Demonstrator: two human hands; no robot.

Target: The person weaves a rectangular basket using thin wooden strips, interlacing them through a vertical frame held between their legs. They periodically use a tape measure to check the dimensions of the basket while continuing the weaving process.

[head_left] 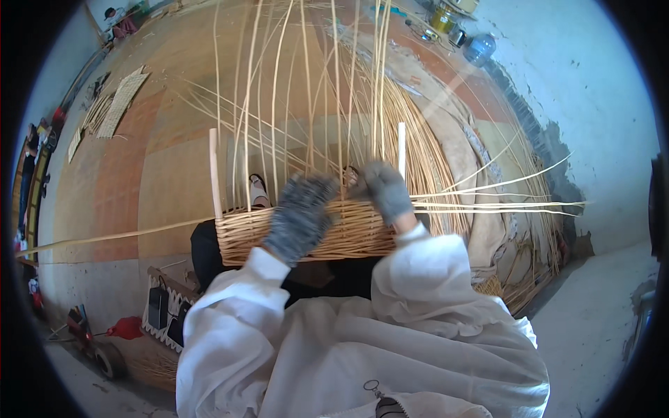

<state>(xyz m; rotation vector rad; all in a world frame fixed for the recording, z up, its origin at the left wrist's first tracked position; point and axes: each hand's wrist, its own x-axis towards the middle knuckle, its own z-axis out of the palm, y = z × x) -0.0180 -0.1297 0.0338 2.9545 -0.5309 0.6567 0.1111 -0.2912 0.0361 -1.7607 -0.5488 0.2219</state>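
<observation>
A woven wicker basket side [240, 237] lies across my lap, with long pale rods [279, 118] rising from it. Thick peeled sticks stand at its two ends, a left end stick [214, 171] and a right end stick [402, 150]. Grey knit gloves cover both hands. Over the middle of the weave's upper edge is my left hand [300, 216], its fingers smeared by motion. Just right of it, at the same edge, my right hand [385, 191] is closed; what its fingers hold is hidden. Several loose weaving rods [495, 207] stick out past the right end.
A large bundle of rods [411, 132] lies on cloth [491, 237] to the right. Woven pieces [115, 108] rest on the floor at far left. Near my left side are a white slatted crate [155, 320] and a wheeled tool [104, 355]. A water jug [479, 50] stands far right.
</observation>
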